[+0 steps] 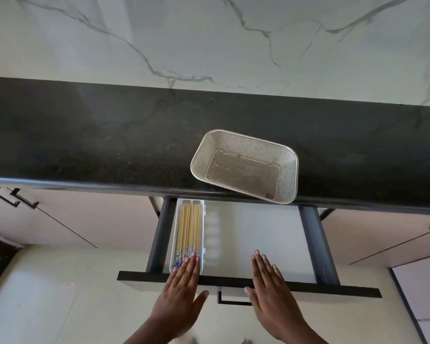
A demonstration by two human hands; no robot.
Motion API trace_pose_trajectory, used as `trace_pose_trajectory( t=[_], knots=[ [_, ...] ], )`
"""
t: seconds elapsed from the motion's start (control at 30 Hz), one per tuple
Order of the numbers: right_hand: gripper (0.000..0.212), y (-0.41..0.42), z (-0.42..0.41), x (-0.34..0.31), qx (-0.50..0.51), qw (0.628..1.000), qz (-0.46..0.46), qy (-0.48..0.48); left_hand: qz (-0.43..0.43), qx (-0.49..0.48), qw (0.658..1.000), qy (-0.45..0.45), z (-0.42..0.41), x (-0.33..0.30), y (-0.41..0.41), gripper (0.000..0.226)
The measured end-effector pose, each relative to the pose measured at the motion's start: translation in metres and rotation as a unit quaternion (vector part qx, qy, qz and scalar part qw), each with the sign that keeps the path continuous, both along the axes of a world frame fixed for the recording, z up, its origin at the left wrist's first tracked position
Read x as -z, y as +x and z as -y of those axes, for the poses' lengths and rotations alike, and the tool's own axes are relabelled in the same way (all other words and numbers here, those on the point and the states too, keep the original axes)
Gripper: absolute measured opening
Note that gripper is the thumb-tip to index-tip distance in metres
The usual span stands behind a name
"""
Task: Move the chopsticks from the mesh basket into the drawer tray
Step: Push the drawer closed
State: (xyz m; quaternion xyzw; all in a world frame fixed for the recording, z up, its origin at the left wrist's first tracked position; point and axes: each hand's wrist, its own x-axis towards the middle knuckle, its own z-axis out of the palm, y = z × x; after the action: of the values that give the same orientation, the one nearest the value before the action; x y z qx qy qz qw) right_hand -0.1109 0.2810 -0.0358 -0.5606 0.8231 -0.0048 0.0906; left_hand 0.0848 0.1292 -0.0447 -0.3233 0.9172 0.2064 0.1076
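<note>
The silver mesh basket sits on the black counter near its front edge, with nothing inside it. Below, the drawer is pulled out. A narrow white tray lies along its left side, holding several bamboo chopsticks with blue-patterned ends, laid side by side. My left hand is flat with fingers straight, its fingertips over the near end of the tray and chopsticks. My right hand is flat too, over the drawer's front edge, holding nothing.
The black counter runs across the view under a marble wall. The drawer's dark front panel and its handle stick out toward me. Cabinet doors with black handles flank the drawer. Pale floor lies below.
</note>
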Motion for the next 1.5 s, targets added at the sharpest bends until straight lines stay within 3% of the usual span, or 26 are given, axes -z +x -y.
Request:
trace_pose_trajectory(
  t=[0.4,0.67,1.13,1.5],
  knots=[
    [0.065,-0.029,0.032,0.005,-0.006,1.000,-0.017,-0.025,-0.004,-0.003,0.999,-0.049,0.036,0.005,-0.037,0.072],
    [0.039,-0.030,0.033,-0.010,0.022,0.995,0.025,-0.096,-0.021,-0.034,0.999,-0.019,0.037,-0.002,-0.052,0.071],
    [0.047,-0.055,0.054,-0.004,-0.041,0.990,0.001,-0.139,-0.019,0.019,0.998,-0.064,0.037,0.005,-0.059,0.088],
    [0.057,-0.074,0.067,-0.003,-0.046,0.996,-0.070,-0.040,-0.026,-0.049,0.996,-0.064,0.075,-0.009,-0.100,0.086]
  ],
)
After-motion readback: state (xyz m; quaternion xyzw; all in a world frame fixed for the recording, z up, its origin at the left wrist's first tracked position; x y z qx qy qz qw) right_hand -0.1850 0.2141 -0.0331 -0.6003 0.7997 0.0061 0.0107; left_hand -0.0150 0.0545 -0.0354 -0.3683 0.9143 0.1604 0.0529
